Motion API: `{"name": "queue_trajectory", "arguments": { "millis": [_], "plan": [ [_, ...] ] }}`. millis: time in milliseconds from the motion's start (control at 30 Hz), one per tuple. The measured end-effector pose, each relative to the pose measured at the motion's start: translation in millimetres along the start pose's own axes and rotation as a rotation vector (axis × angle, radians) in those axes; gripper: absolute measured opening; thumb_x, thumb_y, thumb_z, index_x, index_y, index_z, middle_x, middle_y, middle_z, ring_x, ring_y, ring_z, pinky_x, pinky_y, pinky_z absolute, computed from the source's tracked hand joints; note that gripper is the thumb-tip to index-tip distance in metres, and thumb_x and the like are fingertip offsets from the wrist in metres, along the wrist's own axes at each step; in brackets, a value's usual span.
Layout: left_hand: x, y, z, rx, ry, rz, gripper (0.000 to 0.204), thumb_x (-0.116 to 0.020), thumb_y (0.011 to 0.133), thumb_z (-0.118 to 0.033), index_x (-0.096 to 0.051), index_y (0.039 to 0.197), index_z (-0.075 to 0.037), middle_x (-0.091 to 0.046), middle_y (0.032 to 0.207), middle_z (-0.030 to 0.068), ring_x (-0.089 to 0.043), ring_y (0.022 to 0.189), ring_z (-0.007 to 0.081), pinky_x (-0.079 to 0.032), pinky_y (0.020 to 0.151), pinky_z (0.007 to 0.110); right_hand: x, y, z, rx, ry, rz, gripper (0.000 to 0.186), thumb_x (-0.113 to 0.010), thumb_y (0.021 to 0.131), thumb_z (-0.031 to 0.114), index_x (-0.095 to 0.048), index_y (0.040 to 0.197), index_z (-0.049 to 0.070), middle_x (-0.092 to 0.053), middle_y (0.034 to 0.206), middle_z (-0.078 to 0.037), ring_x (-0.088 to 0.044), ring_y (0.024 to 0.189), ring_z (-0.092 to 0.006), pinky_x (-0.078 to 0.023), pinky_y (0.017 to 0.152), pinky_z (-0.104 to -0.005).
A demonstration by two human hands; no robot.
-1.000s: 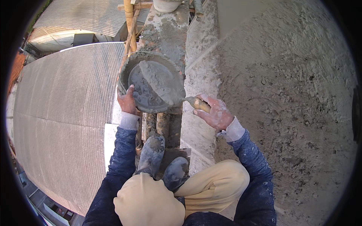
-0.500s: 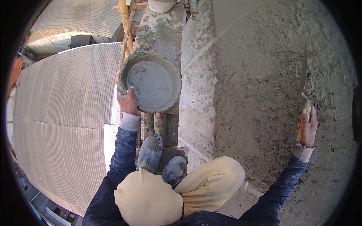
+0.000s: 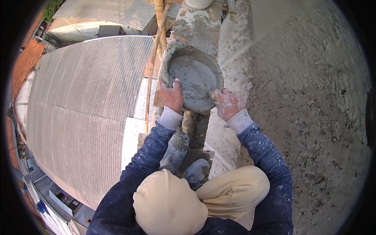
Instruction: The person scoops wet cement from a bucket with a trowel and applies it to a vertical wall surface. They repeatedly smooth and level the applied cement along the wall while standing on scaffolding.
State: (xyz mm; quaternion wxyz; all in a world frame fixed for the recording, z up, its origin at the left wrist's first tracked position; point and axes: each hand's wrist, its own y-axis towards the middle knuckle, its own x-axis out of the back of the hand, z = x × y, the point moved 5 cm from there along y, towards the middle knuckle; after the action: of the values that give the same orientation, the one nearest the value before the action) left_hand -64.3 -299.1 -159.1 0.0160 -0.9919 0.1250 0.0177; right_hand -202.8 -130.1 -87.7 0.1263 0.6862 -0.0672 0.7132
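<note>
A round bucket [image 3: 220, 74], caked with dried mortar, holds wet grey mortar [image 3: 192, 76] and rests on the plank in front of me. My left hand [image 3: 171, 95] grips its near left rim, thumb over the inside edge. At the near right rim is my right hand [image 3: 229, 104], closed round the trowel's handle [image 3: 213, 95]. The blade cannot be made out; it seems to be down in the mortar. Wet mortar is smeared over the right hand's fingers.
To the right lies a rough mortar-coated wall [image 3: 297, 129] with a pale ledge [image 3: 235, 51]. Bamboo poles [image 3: 159, 23] stand by the mortar-spattered plank [image 3: 196, 29], which carries a white bucket [image 3: 199, 3]. Below left is a corrugated roof [image 3: 86, 105]. My boots [image 3: 175, 150] are on the scaffold.
My right hand has come from the wall at the far right to the bucket, bringing the trowel. The mortar's surface is now disturbed. My left hand still holds the rim; the view has shifted.
</note>
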Motion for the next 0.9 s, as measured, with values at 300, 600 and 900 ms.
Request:
{"name": "queue_trajectory", "arguments": {
  "millis": [300, 600, 900],
  "plan": [
    [32.8, 18.7, 27.1, 0.092, -0.129, -0.023, 0.059, -0.062, 0.092, -0.021, -0.040, 0.136, 0.012, -0.057, 0.127, 0.0226, -0.055, 0.116, 0.0302, -0.041, 0.101, 0.036, 29.2, -25.2, -9.6, -0.281, 0.466, 0.094, 0.045, -0.069, 0.083, 0.021, -0.059, 0.127, 0.015, -0.063, 0.094, -0.016, -0.064, 0.091, -0.0362, -0.051, 0.080, -0.0439],
    [48.8, 26.2, 43.3, 0.158, -0.234, 0.031, 0.072, -0.066, 0.089, -0.022, -0.031, 0.142, 0.014, -0.050, 0.134, 0.0233, -0.052, 0.118, 0.0276, -0.040, 0.102, 0.035, 56.4, -78.0, -80.7, -0.554, 0.814, 0.225, 0.049, -0.066, 0.089, 0.029, -0.055, 0.130, 0.005, -0.064, 0.087, -0.009, -0.063, 0.070, -0.0207, -0.052, 0.064, -0.0349],
    [52.6, 34.2, 51.4, 0.150, 0.015, -0.124, 0.082, -0.068, 0.087, -0.027, -0.027, 0.142, 0.017, -0.044, 0.136, 0.0289, -0.048, 0.122, 0.0314, -0.038, 0.105, 0.036, 81.4, -110.0, -226.8, -1.180, 0.738, -0.323, 0.043, -0.055, 0.098, 0.033, -0.053, 0.130, 0.004, -0.055, 0.071, 0.000, -0.052, 0.055, -0.0069, -0.045, 0.046, -0.0247]
  ]
}}
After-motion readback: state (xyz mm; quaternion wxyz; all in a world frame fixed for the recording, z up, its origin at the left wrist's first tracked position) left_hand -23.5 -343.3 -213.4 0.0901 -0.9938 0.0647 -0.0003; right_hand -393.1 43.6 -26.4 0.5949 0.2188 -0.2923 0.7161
